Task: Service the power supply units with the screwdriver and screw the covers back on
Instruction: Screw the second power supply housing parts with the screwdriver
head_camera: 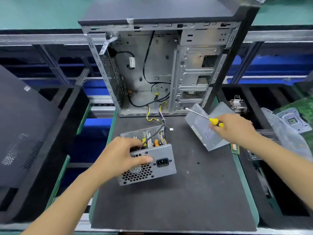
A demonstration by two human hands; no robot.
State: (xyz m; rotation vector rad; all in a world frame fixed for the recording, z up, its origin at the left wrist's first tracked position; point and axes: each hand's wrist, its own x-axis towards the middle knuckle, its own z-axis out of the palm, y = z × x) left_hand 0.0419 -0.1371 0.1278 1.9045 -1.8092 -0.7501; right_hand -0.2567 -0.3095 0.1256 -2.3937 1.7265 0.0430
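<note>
An open grey power supply unit [157, 160] sits on the dark mat [169, 200], its top off and its insides showing. My left hand [122, 156] grips its near left corner, thumb across the vented face. The unit's grey cover [201, 131] lies tilted to the right. My right hand [235, 128] rests over the cover and holds a yellow-handled screwdriver [213, 122], its shaft pointing up-left toward the case. Two small screws [198, 162] [187, 172] lie loose on the mat to the right of the unit.
An open, empty computer case [160, 70] stands upright behind the mat, with the unit's cable bundle [160, 116] running from it. A black side panel [25, 133] leans at the left. A green motherboard [298, 116], plastic bags and a RAM stick [234, 148] lie at the right.
</note>
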